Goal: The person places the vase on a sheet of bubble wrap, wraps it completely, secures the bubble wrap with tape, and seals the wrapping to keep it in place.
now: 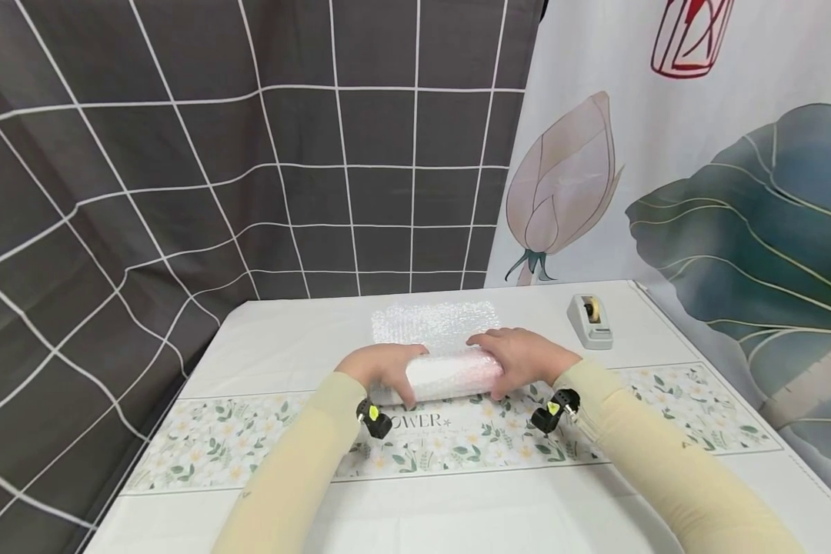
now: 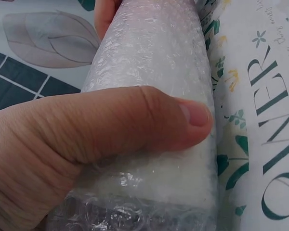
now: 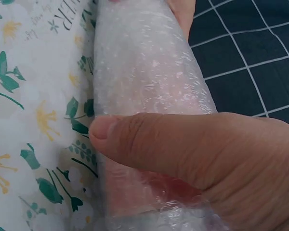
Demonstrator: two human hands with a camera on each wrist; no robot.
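Observation:
A bubble-wrapped bundle (image 1: 450, 378), white toward the left and pink toward the right, lies across the table. The object inside shows only blurrily through the plastic. Behind it, a flat stretch of bubble wrap (image 1: 432, 319) extends toward the table's far side. My left hand (image 1: 381, 366) grips the left end, and its thumb (image 2: 149, 118) lies across the wrapped surface. At the pink end my right hand (image 1: 522, 356) holds the bundle, thumb (image 3: 149, 139) over the top. The fingers on the far side are mostly hidden. Bubble wrap juts past both ends of the object inside.
A grey-white tape dispenser (image 1: 595, 332) with a yellowish roll stands at the back right. The white table cover (image 1: 277, 346) has a floral band (image 1: 235, 438) running beneath the bundle. A dark grid curtain (image 1: 381, 192) and a white lotus-print curtain (image 1: 595, 254) hang behind.

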